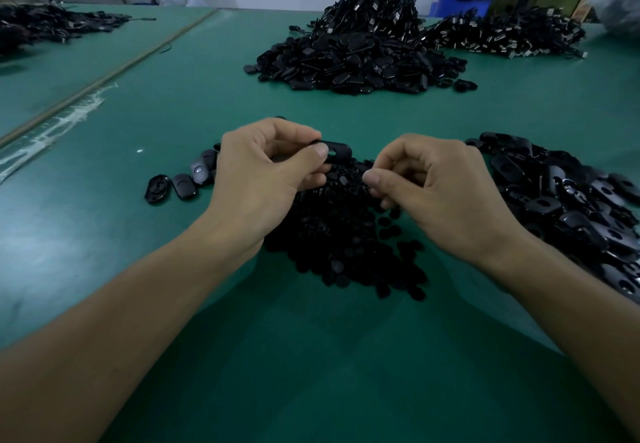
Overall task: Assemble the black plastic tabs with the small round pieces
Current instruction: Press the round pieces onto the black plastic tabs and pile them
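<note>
**Barely begun: one tab in hand, heaps left to do**

Nearest the person the table (311, 373) lay bare between the forearms, which gave the elbows free room. Beyond that spread the rounds (346, 245), a loose low pile running up under both hands.

Over that pile the left hand (263, 169) pinched a tab (337, 152) between thumb and curled fingers, with its far end sticking out toward the right hand (440, 183). The right hand's thumb and forefinger were drawn close together just beside the tab. Whether a round sat between them could not be told, as black on black hid it. By my reading, the step in hand was seating a round in this tab.

Just left of the left hand lay the done tabs (187, 179), only a handful (one seemed flipped over), so the finished share looked tiny. The right heap (571, 207) crowded the right forearm and left little sideways room there. To the left the table was open as far as the seam (104, 79).

Farther off sat the far heap (353, 62), with cables (374, 10) stacked behind it. Both were well apart from the hands and out of easy reach.
</note>
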